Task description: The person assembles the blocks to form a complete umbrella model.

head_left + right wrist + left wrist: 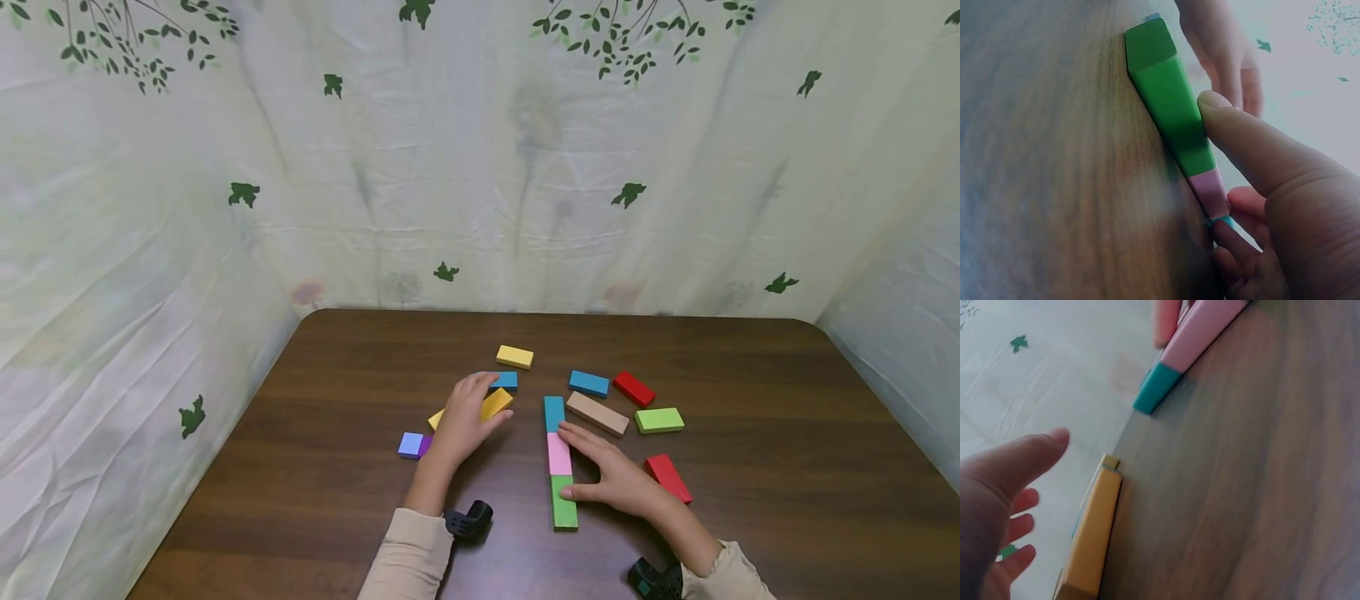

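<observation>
Three blocks lie end to end in a straight row: a green block point(564, 515), a pink block point(558, 455) and a teal-blue block point(553, 410). My right hand point(618, 479) rests along the row's right side, thumb at the green block and fingertips by the pink and blue ones. In the right wrist view, the thumb tip touches the green block point(1169, 106). My left hand point(467, 421) hovers by a yellow block point(497, 403) and a blue block point(505, 381), fingers spread and holding nothing. The left wrist view shows its thumb apart from the yellow block point(1094, 544).
Left of the left hand lie a light-blue block point(410, 444) and a purple one. Another yellow block point(515, 357) is farther back. Right of the row are a tan block point(597, 413), a blue block point(589, 383), a lime block point(659, 420) and two red blocks point(634, 388).
</observation>
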Motion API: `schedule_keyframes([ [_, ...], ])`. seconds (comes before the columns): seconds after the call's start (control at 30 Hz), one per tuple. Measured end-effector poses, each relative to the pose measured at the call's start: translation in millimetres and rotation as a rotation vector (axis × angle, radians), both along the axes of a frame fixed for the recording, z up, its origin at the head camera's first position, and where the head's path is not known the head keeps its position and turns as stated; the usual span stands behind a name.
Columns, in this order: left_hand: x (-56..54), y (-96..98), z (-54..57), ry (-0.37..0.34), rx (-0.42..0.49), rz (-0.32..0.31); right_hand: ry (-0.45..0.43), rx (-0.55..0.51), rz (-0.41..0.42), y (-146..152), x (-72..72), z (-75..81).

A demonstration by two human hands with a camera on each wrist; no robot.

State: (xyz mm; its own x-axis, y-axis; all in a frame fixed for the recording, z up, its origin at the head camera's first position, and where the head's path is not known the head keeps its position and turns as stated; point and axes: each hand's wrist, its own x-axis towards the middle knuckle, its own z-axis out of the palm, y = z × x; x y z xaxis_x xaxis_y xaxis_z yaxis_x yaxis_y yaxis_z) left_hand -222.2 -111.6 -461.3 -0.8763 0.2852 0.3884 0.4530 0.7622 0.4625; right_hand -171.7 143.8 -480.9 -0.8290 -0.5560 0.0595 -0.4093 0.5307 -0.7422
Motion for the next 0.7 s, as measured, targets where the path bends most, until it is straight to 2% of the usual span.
schedule_keyframes([
  [0.23, -0.3, -14.4, -3.0, -0.109, -0.074, 0.032, 0.006, -0.001, 0.0, 0.2, 0.3, -0.5],
  [0.47, -1.0, -19.4, -9.0, -0.117, -0.098, 0.026, 0.006, 0.005, 0.0, 0.1, 0.0, -1.1],
  [0.7, -1.5, -18.7, -10.9, -0.135, -0.113, 0.05, 0.006, 0.005, -0.001, 0.1, -0.2, -1.2],
])
